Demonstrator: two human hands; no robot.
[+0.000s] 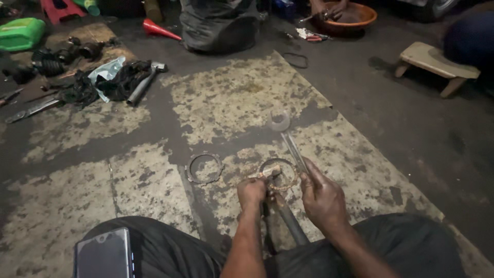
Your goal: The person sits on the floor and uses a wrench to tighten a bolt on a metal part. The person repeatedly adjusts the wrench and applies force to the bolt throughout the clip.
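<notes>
Ring (278, 174) pinned low by your left hand (251, 192) for steadiness; right hand (321, 198) grips thin rod (294, 151) angled onto rim.

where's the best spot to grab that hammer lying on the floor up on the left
Take the hammer by the bare lower end of its handle, coming from above and from the near side. It lies flat with its head pointing away, and dark rags crowd its left side, so the handle's near end is the most open part.

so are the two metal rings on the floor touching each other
Apart. The head view shows a strip of bare floor between the toothed ring and the ring at the left hand.
</notes>
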